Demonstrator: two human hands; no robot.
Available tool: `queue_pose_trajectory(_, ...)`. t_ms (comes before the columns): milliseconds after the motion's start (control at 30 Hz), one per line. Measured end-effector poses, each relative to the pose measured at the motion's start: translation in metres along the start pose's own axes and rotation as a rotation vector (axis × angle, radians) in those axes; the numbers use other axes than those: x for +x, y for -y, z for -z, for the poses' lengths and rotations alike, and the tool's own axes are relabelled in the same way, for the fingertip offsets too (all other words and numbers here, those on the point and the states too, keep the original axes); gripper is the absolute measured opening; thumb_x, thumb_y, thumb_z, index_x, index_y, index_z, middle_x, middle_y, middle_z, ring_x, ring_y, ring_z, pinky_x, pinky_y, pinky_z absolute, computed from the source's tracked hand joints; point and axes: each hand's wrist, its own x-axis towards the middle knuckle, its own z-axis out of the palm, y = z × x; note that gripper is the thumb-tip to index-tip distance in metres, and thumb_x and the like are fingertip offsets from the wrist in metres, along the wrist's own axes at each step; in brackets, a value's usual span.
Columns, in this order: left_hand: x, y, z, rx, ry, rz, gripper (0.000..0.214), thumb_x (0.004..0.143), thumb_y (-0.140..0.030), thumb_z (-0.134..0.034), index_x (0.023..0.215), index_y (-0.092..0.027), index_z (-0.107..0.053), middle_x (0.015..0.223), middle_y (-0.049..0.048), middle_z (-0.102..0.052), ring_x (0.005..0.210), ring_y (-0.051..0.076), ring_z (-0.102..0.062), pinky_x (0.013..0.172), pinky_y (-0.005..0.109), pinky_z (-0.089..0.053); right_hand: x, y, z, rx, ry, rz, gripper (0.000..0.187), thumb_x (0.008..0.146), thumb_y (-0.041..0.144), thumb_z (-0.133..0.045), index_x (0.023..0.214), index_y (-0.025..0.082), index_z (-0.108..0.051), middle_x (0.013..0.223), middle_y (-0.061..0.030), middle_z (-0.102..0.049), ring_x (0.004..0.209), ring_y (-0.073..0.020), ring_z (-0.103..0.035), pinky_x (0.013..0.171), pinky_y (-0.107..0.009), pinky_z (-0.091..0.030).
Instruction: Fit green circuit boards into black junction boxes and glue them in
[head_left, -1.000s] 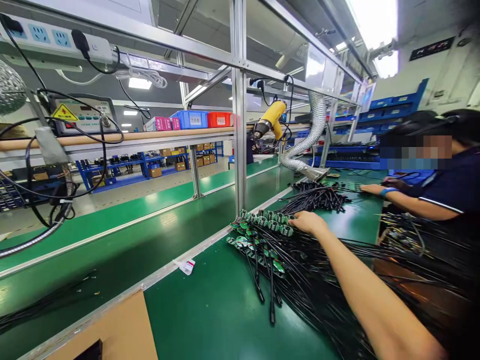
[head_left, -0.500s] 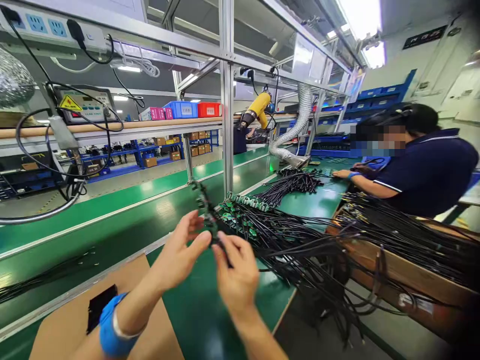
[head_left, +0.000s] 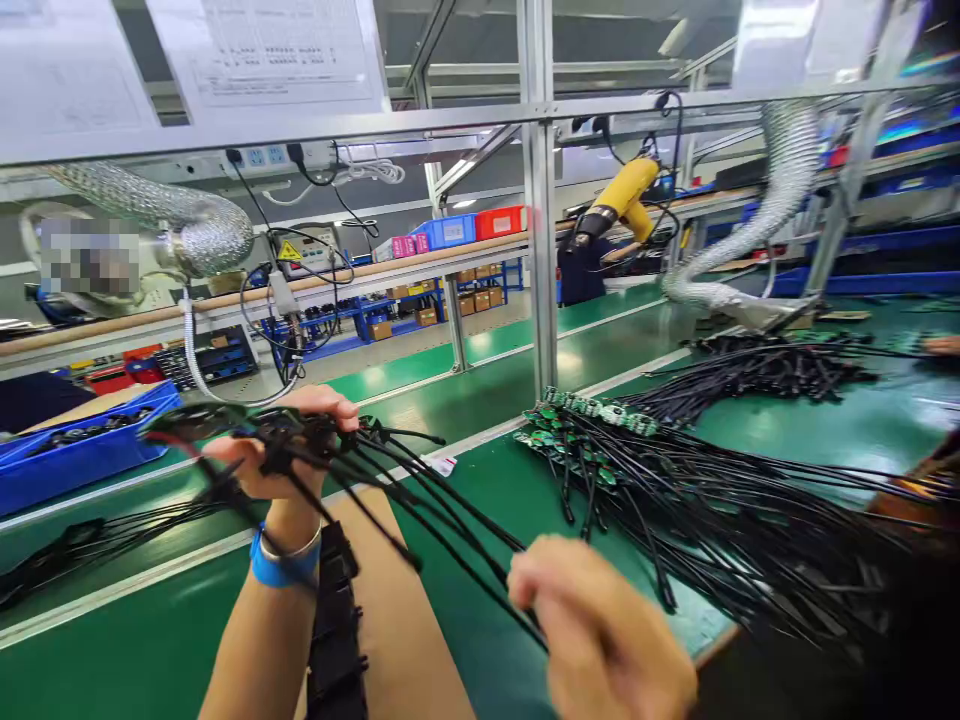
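A second ago the right hand was reaching into the heap of black cables with small green circuit boards (head_left: pixel 675 480) on the green surface (head_left: pixel 480 480). Half a second ago both hands met over one piece in front of the body. Now a bundle of thin black cables (head_left: pixel 420 510) is off the heap and stretched in the air between the 2 hands, above the brown cardboard sheet (head_left: pixel 397 600).

The left hand (head_left: pixel 277 450), with a blue wrist strap (head_left: pixel 281 565), has come up, and its fingers are curled tight round the bundle's connector ends. The right hand (head_left: pixel 600 640) is lower and blurred. Its fingers look pinched on the cables' far run, which suggests the bundle is being drawn straight. The view has also swung left since then, bringing a blue plastic bin (head_left: pixel 82 450) into sight.

Little writing can be read. A yellow triangular warning sticker (head_left: pixel 290 251) sits on a grey control box, and the white printed sheets (head_left: pixel 262 50) overhead are too blurred to read. Labels on the blue and red storage bins (head_left: pixel 472 225) are too small to read.
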Motion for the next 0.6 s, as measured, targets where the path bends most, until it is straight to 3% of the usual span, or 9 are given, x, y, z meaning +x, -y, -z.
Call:
queue_pose_trajectory(67,0.01,-0.017,0.005,-0.049,0.088,-0.15,0.069,0.08,-0.078,-0.039,0.081,-0.018,-0.074,0.059,0.0058,-0.063,0.051,0.017,-0.056,0.046,0.028,-0.047,0.011,-0.024,-0.003,0.027,0.119,-0.191,0.024,0.09,0.026,-0.049,0.111,0.024,-0.06,0.1,-0.0072,-0.065,0.092,-0.0223,-0.061,0.08,-0.037,-0.051)
queue_pose_trajectory(133,0.015,-0.027,0.007,-0.044,0.14,-0.248,0.058,0.084,-0.071,-0.044,0.08,-0.02,-0.073,0.052,0.0028,-0.058,0.045,0.014,-0.052,0.042,0.025,-0.044,0.013,-0.051,-0.02,0.092,0.372,-0.394,0.044,0.09,0.043,-0.05,0.128,0.021,-0.051,0.126,-0.0121,-0.056,0.116,-0.0266,-0.052,0.098,-0.045,-0.041)
queue_pose_trajectory(200,0.019,-0.032,0.012,-0.003,0.22,-0.298,0.054,0.086,-0.067,-0.046,0.083,-0.021,-0.073,0.052,0.0027,-0.058,0.043,0.013,-0.051,0.041,0.024,-0.044,0.003,-0.069,-0.04,0.278,0.602,-0.584,0.057,0.091,0.054,-0.043,0.137,0.021,-0.043,0.132,-0.0133,-0.052,0.123,-0.027,-0.048,0.103,-0.047,-0.036)
queue_pose_trajectory(300,0.02,-0.036,0.028,0.09,0.337,-0.336,0.05,0.088,-0.062,-0.047,0.091,-0.019,-0.073,0.056,0.0049,-0.061,0.047,0.015,-0.054,0.043,0.026,-0.047,-0.028,-0.069,-0.057,0.589,0.766,-0.801,0.08,0.085,0.07,-0.039,0.145,0.019,-0.027,0.12,-0.015,-0.055,0.106,-0.0275,-0.059,0.089,-0.045,-0.046)
queue_pose_trajectory(367,0.019,-0.039,0.04,0.153,0.352,-0.367,0.047,0.089,-0.058,-0.047,0.094,-0.019,-0.073,0.058,0.0058,-0.062,0.049,0.016,-0.056,0.044,0.027,-0.047,-0.048,-0.054,-0.062,0.686,0.85,-0.865,0.108,0.068,0.073,-0.059,0.149,0.02,-0.01,0.12,-0.0155,-0.053,0.091,-0.0257,-0.063,0.078,-0.041,-0.05)
queue_pose_trajectory(433,0.015,-0.042,0.05,0.188,0.297,-0.372,0.052,0.089,-0.061,-0.043,0.094,-0.019,-0.073,0.06,0.007,-0.063,0.052,0.018,-0.057,0.046,0.029,-0.048,-0.063,-0.033,-0.066,0.681,0.937,-0.883,0.13,0.053,0.056,-0.079,0.15,0.024,0.0,0.124,-0.0147,-0.05,0.088,-0.0238,-0.063,0.076,-0.037,-0.05)
queue_pose_trajectory(500,0.008,-0.046,0.053,0.193,0.207,-0.343,0.064,0.088,-0.069,-0.035,0.091,-0.018,-0.074,0.062,0.0087,-0.063,0.055,0.019,-0.057,0.05,0.032,-0.048,-0.07,-0.014,-0.072,0.641,0.991,-0.918,0.124,0.052,0.038,-0.083,0.149,0.025,-0.007,0.118,-0.0113,-0.055,0.091,-0.0232,-0.061,0.077,-0.034,-0.05)
queue_pose_trajectory(600,-0.004,-0.053,0.049,0.173,0.045,-0.317,0.078,0.082,-0.08,-0.027,0.084,-0.018,-0.073,0.06,0.0081,-0.061,0.056,0.019,-0.056,0.052,0.033,-0.048,-0.065,0.007,-0.079,0.625,0.935,-0.986,0.081,0.066,0.028,-0.068,0.139,0.023,-0.033,0.1,-0.0064,-0.06,0.09,-0.0228,-0.062,0.075,-0.033,-0.051)
